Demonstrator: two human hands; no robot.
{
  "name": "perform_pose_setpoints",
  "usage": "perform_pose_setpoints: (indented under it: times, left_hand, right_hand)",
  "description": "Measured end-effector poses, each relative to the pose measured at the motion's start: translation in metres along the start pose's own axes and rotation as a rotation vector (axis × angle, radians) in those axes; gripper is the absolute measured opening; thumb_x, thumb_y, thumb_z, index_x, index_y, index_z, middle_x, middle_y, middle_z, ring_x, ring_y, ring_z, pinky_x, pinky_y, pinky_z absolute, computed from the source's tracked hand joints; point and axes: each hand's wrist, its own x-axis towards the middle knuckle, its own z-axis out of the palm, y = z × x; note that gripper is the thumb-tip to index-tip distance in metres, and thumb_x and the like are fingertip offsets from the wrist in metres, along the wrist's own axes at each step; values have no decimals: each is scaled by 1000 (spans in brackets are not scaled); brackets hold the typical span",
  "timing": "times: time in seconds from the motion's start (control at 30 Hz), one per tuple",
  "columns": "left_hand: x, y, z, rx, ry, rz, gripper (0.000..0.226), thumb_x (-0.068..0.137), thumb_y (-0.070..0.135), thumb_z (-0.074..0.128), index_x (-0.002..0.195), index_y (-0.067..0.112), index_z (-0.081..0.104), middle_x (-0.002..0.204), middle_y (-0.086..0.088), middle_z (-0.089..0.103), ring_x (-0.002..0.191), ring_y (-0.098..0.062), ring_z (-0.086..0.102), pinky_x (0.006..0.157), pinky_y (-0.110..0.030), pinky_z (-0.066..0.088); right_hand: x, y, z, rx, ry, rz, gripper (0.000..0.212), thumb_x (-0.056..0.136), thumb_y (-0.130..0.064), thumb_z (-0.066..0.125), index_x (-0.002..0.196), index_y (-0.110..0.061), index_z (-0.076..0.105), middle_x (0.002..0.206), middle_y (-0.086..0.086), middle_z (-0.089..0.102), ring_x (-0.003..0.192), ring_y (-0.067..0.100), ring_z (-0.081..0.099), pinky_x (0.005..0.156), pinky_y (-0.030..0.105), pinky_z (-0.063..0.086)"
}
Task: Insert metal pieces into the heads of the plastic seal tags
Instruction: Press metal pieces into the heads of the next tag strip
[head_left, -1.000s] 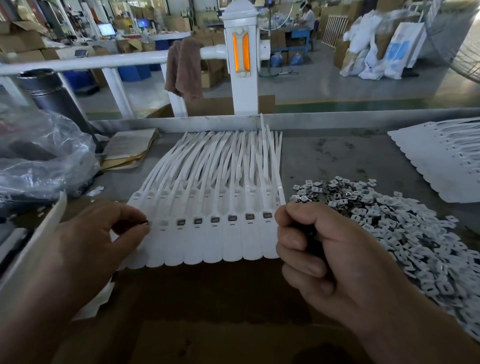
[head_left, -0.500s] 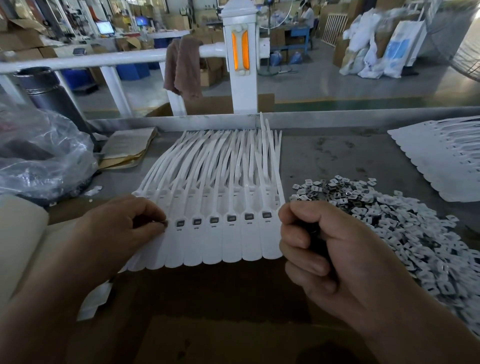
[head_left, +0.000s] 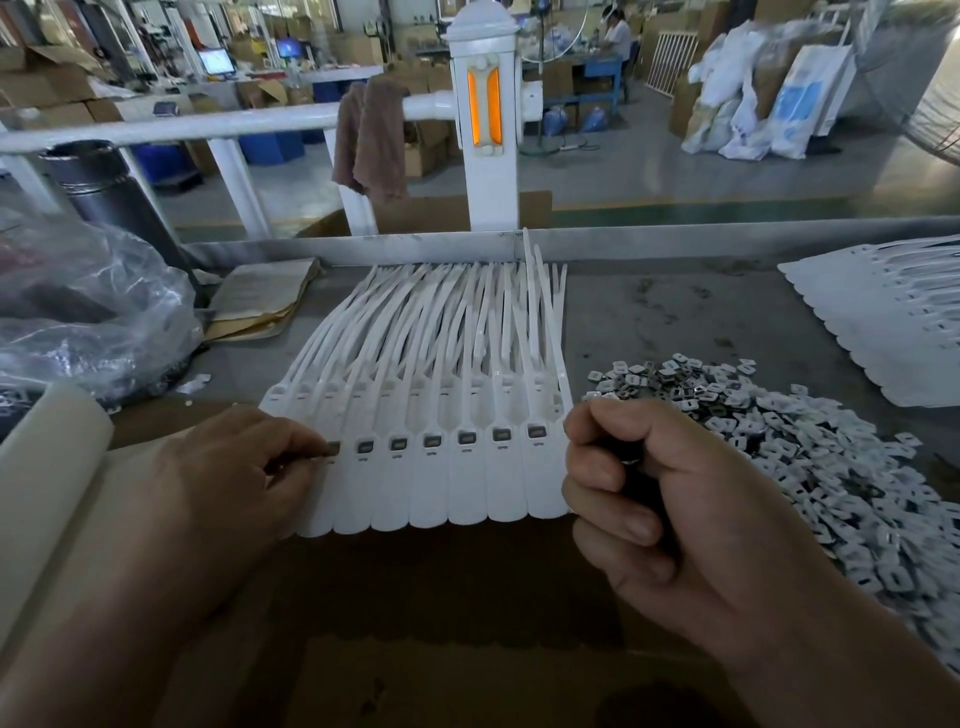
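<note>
Head: left grip (head_left: 234, 467) pinches metal piece (head_left: 332, 448); right grip (head_left: 675, 509) holds dark object (head_left: 635, 470) (pile (head_left: 831, 467) beside).

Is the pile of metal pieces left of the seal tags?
No, the pile of metal pieces lies right of the seal tags.

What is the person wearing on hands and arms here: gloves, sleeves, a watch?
Nothing that shows. The left hand and right hand are bare, without gloves. The left forearm and right forearm are uncovered to the frame's edge, no sleeve cuff. No watch, bracelet or ring is visible.
</note>
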Motion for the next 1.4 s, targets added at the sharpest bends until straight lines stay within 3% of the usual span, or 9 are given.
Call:
perform_pose_setpoints:
  times: [0.37,0.47,0.6,0.73,0.93,1.03,1.17,1.3,1.4]
  left_hand:
    - [-4,8,0,53,81,57,27,85,23,65,100,45,62,91,24,47,85,-6,53,68,-39,53]
    - [-4,9,0,30,70,50,32,87,22,61,99,51,55,91,25,46,87,-6,52,71,-39,52]
    - [-3,7,0,47,54,71,27,88,22,59,104,43,64,90,25,45,88,-7,50,74,-36,49]
    - [-5,9,2,0,85,3,25,89,23,56,107,40,60,95,17,54,88,-8,54,76,-39,53]
    - [-8,13,1,22,125,-59,24,89,21,56,109,33,61,95,14,50,85,-7,52,68,-35,52]
    - [-11,22,-1,55,110,-45,24,88,16,58,106,28,67,94,13,50,85,-6,48,67,-31,45]
    - [-15,54,-6,-125,226,-59,23,88,19,56,109,20,65,95,8,57,82,-4,52,65,-24,44]
    - [-22,118,-23,-331,264,112,37,84,46,50,111,24,61,97,18,52,92,8,53,61,-10,41]
    - [-27,161,-23,-344,233,293,32,83,49,52,109,34,61,117,11,52,104,-1,52,75,-9,44]
  right_hand:
    - [1,0,0,43,20,3,16,84,-21,57,77,-9,66,62,2,46,37,8,32,30,17,25]
    - [1,0,-1,46,20,2,16,83,-21,58,77,-9,67,61,2,47,37,8,33,30,17,25]
    - [1,-1,-1,45,16,0,16,84,-21,58,79,-9,66,62,2,47,38,8,33,30,17,26]
    - [1,-1,-2,59,17,7,16,84,-21,58,79,-9,66,62,2,47,38,8,33,30,18,26]
    - [4,-4,-3,311,43,38,27,88,-26,54,76,-6,67,64,3,49,40,9,39,30,20,29]
    - [6,-5,-3,417,76,24,33,89,-33,54,80,-4,66,67,7,54,45,12,45,34,22,36]
    - [5,-5,2,534,149,14,42,86,-41,58,88,0,67,81,17,62,59,22,59,45,31,51]
    - [4,-2,7,585,214,25,55,89,-49,61,91,5,71,90,24,66,73,33,67,60,41,58]
    - [5,-1,6,555,264,71,66,86,-57,63,101,7,73,98,26,68,84,37,69,72,49,60]
